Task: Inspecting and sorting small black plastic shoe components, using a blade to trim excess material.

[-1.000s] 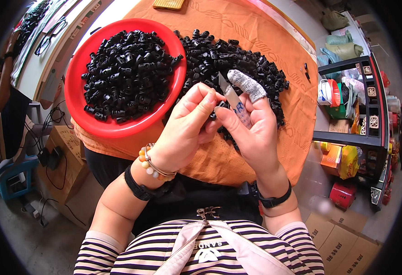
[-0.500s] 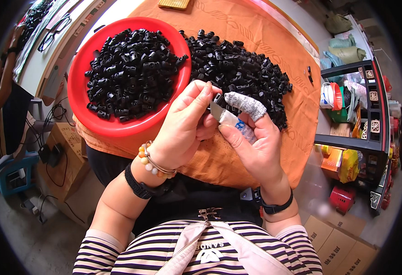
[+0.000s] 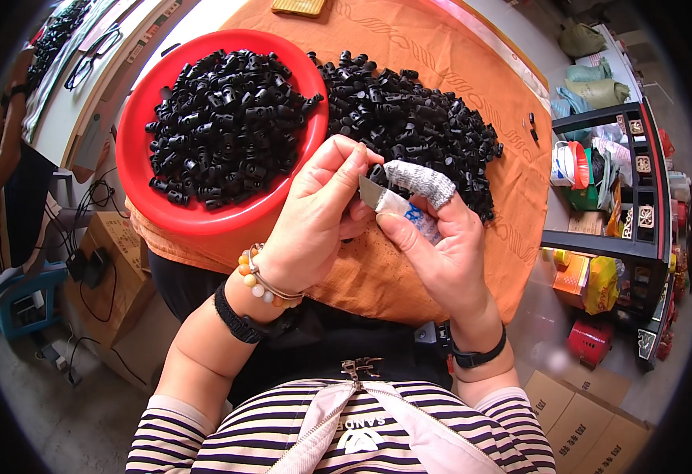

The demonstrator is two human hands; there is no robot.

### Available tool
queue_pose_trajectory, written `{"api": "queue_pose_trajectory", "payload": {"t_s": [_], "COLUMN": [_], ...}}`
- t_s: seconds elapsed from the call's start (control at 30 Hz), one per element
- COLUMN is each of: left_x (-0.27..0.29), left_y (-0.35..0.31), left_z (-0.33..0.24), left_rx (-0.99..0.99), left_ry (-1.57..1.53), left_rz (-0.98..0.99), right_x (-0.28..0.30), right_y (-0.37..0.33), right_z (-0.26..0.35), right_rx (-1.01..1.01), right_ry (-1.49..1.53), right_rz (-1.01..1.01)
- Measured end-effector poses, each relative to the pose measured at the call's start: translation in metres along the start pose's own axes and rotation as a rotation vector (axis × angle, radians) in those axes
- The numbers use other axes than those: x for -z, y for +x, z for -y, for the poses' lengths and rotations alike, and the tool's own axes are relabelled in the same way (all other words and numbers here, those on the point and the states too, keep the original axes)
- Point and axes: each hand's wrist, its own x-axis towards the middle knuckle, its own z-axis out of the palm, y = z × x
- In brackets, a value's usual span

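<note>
In the head view, the left hand point(image 3: 318, 193) pinches a small black plastic cylindrical piece point(image 3: 377, 175) between thumb and forefinger; its far side is partly hidden. The right hand point(image 3: 448, 241) is closed around a flat grey metal blade point(image 3: 371, 192) with a white, blue-marked wrapping point(image 3: 410, 215) as its grip, thumb pressed on the wrapping. A grey knitted finger cover point(image 3: 425, 182) sheathes the right forefinger, which curls just beyond the piece. The blade lies just on the near side of it; whether the edge touches cannot be told.

Left of the pinch stands a round red plastic basin point(image 3: 130, 166) filled with similar black pieces point(image 3: 219, 126). Beyond and right of it spreads a loose black heap point(image 3: 417, 114) on an orange patterned cloth point(image 3: 369, 276).

The step in hand looks like blade work on this single piece. The next move seems to call for a firm pinch, with the bare left fingertips clear of the edge.
</note>
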Motion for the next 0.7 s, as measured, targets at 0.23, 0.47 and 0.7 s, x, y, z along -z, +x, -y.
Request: {"api": "queue_pose_trajectory", "payload": {"t_s": [0.23,0.47,0.7], "left_x": [0.0031,0.0026,0.0028], "left_y": [-0.0002,0.0003,-0.0005], "left_z": [0.0014,0.0015,0.0007], "left_rx": [-0.021,-0.022,0.013], "left_ry": [0.033,0.041,0.031], "left_rz": [0.016,0.004,0.010], "right_x": [-0.0015,0.0012,0.0015], "right_y": [-0.0002,0.0012,0.0024], "right_z": [-0.0019,-0.0047,-0.0082], "right_rx": [0.011,0.029,0.057], "right_ry": [0.020,0.001,0.014], "right_rz": [-0.002,-0.009,-0.008]}}
